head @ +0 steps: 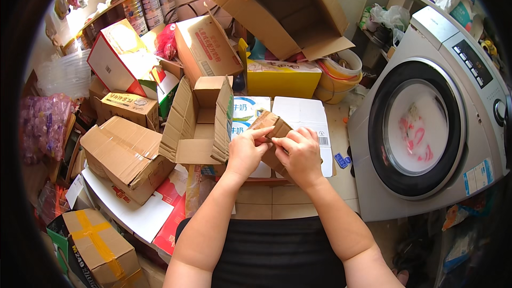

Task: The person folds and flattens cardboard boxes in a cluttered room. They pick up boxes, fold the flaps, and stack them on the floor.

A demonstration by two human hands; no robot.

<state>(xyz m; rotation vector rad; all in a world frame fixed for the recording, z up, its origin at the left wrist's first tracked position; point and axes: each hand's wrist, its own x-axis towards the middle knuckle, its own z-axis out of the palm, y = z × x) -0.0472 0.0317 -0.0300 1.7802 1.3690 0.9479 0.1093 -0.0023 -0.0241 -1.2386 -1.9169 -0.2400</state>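
Both hands meet at one end of a small brown cardboard box (276, 160), which tilts in front of me. My left hand (247, 150) grips its left edge, with thumb and forefinger at the upper end. My right hand (301, 154) pinches at the same end from the right, its fingers curled near the box's edge. What the fingertips hold there is too small to tell. Beneath the box lies a flattened white milk carton (301, 108) with blue and green print. Just left of my left hand stands an open cardboard box (205, 132) with its flaps spread.
A front-loading washing machine (424, 128) stands at the right with laundry behind its door. Closed cardboard boxes (120, 148) pile up at the left, near a taped box (98, 240). A large open carton (284, 16), a yellow box (280, 80) and buckets (334, 82) stand at the back.
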